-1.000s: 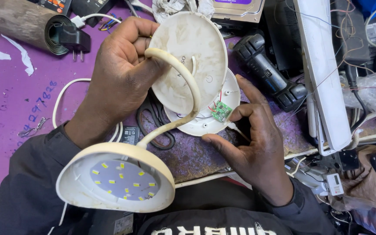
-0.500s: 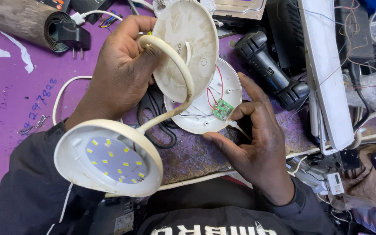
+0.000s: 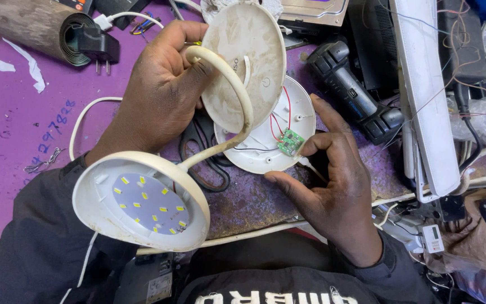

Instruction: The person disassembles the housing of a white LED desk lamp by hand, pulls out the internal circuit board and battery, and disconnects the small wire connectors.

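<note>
Above a cluttered purple worktop [image 3: 12,135], the left hand [image 3: 158,93] is clamped on the cream top cover [image 3: 246,65] of a desk lamp base, thumb and fingers curled around its edge where the curved gooseneck [image 3: 237,95] joins it. That cover is lifted and tilted up on edge, its soiled outer face toward the camera. From it the gooseneck bends down and left to the round lamp head [image 3: 142,200], which hangs close to the camera with its disc of small yellow LEDs facing up

Just beneath the raised cover lies the white bottom shell [image 3: 254,157] of the base, open side up on the worktop. Thin red and black wires run across it to a small green circuit board [image 3: 291,142] at its right rim. The right hand [image 3: 333,186] rests beside that rim, fingers loosely bent, with the forefinger tip touching the shell's edge next to the board; it grips nothing

A pair of black-handled scissors [image 3: 203,163] lies partly under the shell and gooseneck. To the right sits a black torch [image 3: 352,93], then a long white lamp bar [image 3: 423,95] among tangled cables. A dark roll [image 3: 23,22] and a black plug [image 3: 97,48] lie at the top left
</note>
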